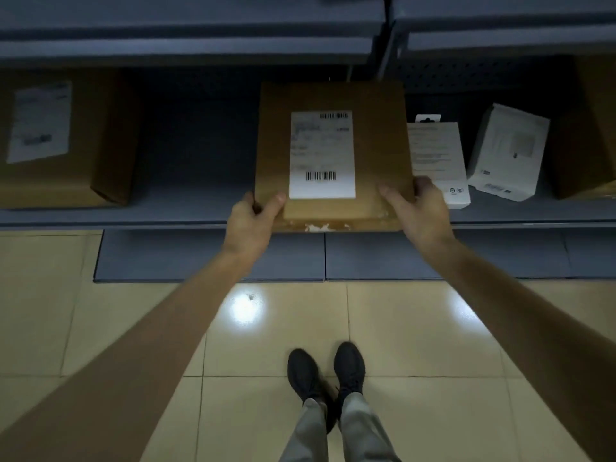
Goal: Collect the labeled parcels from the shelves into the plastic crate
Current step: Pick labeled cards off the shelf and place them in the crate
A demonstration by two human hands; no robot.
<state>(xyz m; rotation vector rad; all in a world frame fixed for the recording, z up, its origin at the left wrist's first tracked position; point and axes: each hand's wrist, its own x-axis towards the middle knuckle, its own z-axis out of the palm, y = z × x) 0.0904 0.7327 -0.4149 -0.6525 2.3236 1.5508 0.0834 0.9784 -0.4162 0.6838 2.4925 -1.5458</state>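
A flat brown cardboard parcel with a white barcode label lies at the front of the grey shelf, its near edge jutting over the shelf lip. My left hand grips its near left corner, thumb on top. My right hand grips the near right corner the same way. The plastic crate is not in view.
A larger labeled brown box sits on the shelf at the left. Two white retail boxes and another brown box stand to the right. More shelves hang above. Beige floor tiles and my shoes are below.
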